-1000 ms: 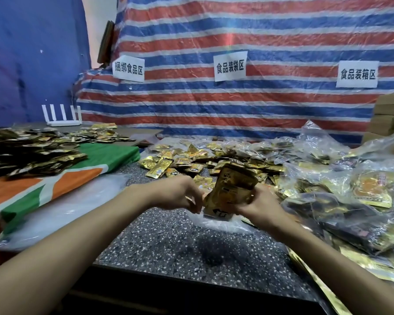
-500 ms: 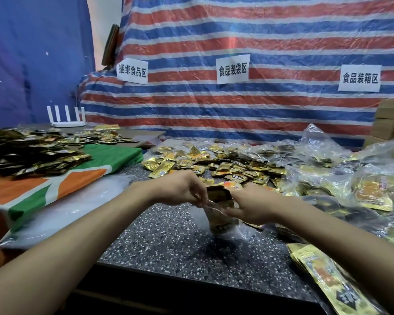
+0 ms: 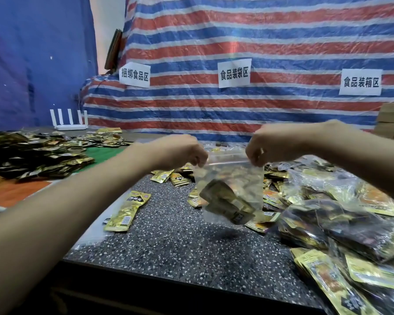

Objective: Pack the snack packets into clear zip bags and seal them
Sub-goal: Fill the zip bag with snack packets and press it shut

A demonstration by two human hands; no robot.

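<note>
Head view: at frame centre the left hand [image 3: 182, 153] and right hand [image 3: 268, 144] hold a clear zip bag [image 3: 230, 176] above the counter [image 3: 168, 235], each grip pinching a top corner. Inside, snack packets [image 3: 225, 203] slump at the bottom. The zip seems unsealed. At lower right lie filled bags [image 3: 339, 221]. Many loose packets [image 3: 127, 209] are left.

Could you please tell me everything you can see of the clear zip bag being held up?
The clear zip bag is thin transparent plastic, hanging upright above the speckled table. The left hand pinches its top left corner, the right hand its top right. Gold snack packets lie tilted in its lower half. Whether the zip is sealed cannot be told.
</note>
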